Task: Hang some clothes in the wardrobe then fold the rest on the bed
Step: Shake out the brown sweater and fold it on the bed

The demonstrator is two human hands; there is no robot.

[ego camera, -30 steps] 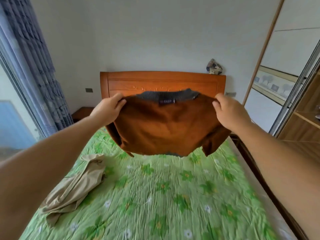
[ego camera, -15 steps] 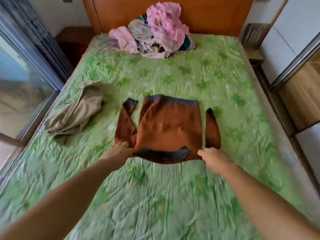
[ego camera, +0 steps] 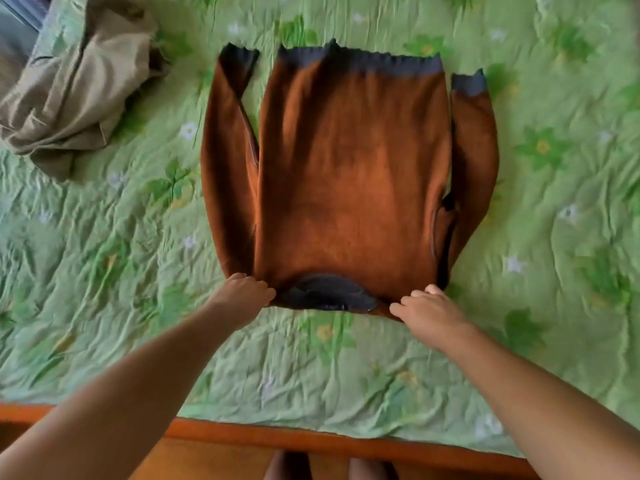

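Observation:
A rust-brown sweater (ego camera: 349, 174) with dark grey collar, hem and cuffs lies flat on the green flowered bedspread (ego camera: 554, 237), collar toward me and both sleeves straight along its sides. My left hand (ego camera: 242, 296) grips the sweater's near left shoulder, fingers curled on the cloth. At the near right shoulder my right hand (ego camera: 429, 311) holds the edge the same way, beside the collar.
A crumpled beige garment (ego camera: 76, 88) lies on the bed at the upper left. The orange wooden footboard (ego camera: 311, 441) runs along the near edge, with my feet (ego camera: 329, 467) below it. A window frame shows at the far left.
The sweater went from hanging in the air before the headboard to lying flat on the bed. My view dropped and came closer; both hands stay at its shoulders.

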